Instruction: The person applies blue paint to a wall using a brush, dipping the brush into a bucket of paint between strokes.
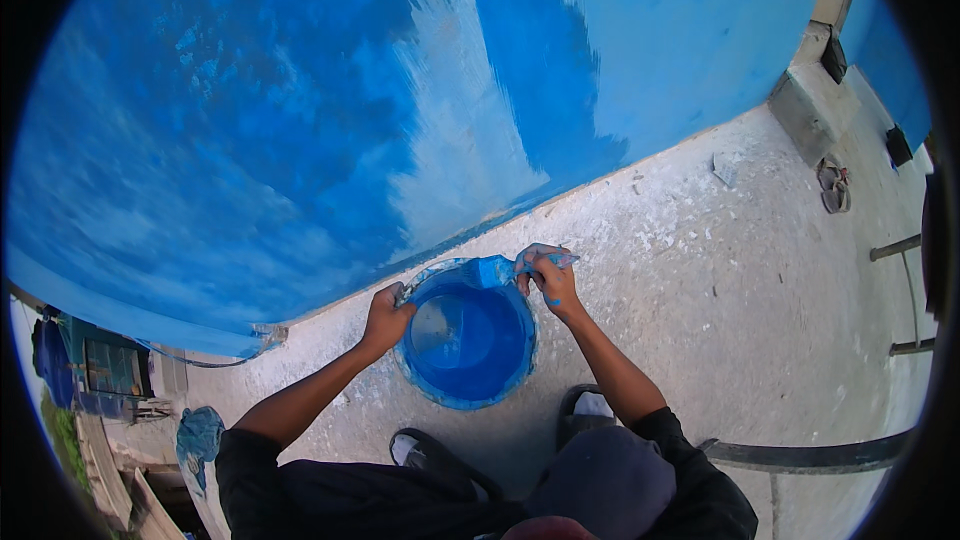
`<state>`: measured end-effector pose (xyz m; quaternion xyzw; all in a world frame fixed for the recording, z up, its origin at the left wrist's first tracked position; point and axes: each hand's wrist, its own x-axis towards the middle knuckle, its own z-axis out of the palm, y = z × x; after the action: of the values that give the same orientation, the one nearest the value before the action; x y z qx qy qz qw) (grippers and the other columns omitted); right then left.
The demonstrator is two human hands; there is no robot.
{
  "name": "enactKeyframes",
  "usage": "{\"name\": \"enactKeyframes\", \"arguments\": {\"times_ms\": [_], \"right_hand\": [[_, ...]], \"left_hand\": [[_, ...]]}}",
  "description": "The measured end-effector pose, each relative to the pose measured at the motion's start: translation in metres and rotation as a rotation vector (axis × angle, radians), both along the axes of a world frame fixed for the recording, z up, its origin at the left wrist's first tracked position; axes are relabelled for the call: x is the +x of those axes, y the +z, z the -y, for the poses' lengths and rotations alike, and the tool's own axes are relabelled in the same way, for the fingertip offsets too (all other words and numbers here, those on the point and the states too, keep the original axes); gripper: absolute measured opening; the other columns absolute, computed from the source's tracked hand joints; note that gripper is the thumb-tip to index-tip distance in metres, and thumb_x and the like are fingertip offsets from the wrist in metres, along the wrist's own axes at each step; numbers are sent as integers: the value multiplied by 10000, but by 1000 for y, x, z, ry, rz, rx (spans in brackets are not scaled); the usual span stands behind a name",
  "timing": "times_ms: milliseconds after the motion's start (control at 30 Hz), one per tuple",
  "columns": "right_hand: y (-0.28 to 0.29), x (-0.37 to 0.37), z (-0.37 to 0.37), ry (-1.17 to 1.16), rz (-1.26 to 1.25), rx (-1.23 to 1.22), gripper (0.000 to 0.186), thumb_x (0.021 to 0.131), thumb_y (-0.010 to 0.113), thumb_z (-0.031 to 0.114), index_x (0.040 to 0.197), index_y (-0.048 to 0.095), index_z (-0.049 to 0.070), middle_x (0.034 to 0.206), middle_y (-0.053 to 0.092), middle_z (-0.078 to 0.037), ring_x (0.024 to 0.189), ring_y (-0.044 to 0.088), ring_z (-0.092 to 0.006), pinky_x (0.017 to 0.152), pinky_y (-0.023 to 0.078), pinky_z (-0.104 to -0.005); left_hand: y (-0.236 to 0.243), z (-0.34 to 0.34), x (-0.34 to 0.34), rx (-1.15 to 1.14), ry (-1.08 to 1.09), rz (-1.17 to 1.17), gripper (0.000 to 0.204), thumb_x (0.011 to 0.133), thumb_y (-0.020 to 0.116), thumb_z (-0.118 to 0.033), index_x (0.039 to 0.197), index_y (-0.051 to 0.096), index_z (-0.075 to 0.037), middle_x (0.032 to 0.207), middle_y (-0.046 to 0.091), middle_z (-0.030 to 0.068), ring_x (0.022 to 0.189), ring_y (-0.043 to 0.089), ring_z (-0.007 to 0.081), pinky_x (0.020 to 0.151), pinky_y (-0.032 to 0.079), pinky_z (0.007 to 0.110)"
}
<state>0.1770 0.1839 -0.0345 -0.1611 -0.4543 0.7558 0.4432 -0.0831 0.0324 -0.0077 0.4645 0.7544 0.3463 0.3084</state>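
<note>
A round bucket with blue paint inside is in front of my feet, close to the wall. My left hand is closed on its left rim. In my right hand is a paintbrush, gripped by its paint-smeared handle. The brush's blue-coated head lies at the bucket's far right rim. Blue specks mark my right wrist. Beyond the bucket rises the wall, with dark blue paint over much of its left side, a pale unpainted patch, a dark blue strip and lighter blue to the right.
Paint-spotted concrete floor runs along the wall. Sandals lie by a concrete step at the far right. A dark metal rail stands near right. A blue-grey cloth hangs at left, near wooden planks.
</note>
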Motion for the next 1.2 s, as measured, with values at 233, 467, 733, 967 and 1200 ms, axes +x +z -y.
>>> {"name": "enactKeyframes", "arguments": {"times_ms": [233, 467, 733, 967, 1200], "right_hand": [[-16, -22, 25, 177, 560, 243, 230, 908, 536, 139, 937, 682, -37, 771, 661, -145, 634, 652, -181, 575, 537, -302], [-42, -39, 36, 240, 877, 466, 257, 895, 569, 171, 1014, 682, -26, 731, 648, -245, 625, 653, -309, 616, 518, -381], [-49, -38, 33, 198, 891, 490, 255, 890, 570, 170, 1008, 683, -27, 745, 638, -273, 706, 646, -385, 709, 510, -433], [-49, -41, 30, 203, 868, 453, 255, 889, 578, 179, 1016, 687, -13, 751, 639, -273, 718, 643, -395, 730, 503, -450], [-40, -36, 39, 250, 831, 383, 258, 894, 584, 180, 1023, 683, -21, 754, 653, -248, 660, 651, -356, 689, 514, -421]], "left_hand": [[1, -11, 9, 31, -54, 60, 71, 772, 573, -31, 782, 509, -3, 645, 459, 35, 602, 451, 105, 553, 371, 311], [10, -27, 25, -34, -146, -25, 89, 769, 577, -26, 784, 495, 5, 636, 437, 41, 602, 447, 91, 539, 362, 315], [8, -40, 23, -76, -83, 16, 90, 760, 586, -21, 802, 514, 11, 665, 471, 19, 635, 452, 91, 568, 378, 296], [-6, -52, 4, -104, -161, -125, 110, 757, 574, 4, 863, 572, 34, 736, 573, 31, 673, 508, 97, 596, 419, 303], [-2, -55, 13, -60, -130, 1, 141, 756, 593, -47, 788, 484, 37, 658, 442, 57, 634, 449, 124, 577, 374, 337]]}}
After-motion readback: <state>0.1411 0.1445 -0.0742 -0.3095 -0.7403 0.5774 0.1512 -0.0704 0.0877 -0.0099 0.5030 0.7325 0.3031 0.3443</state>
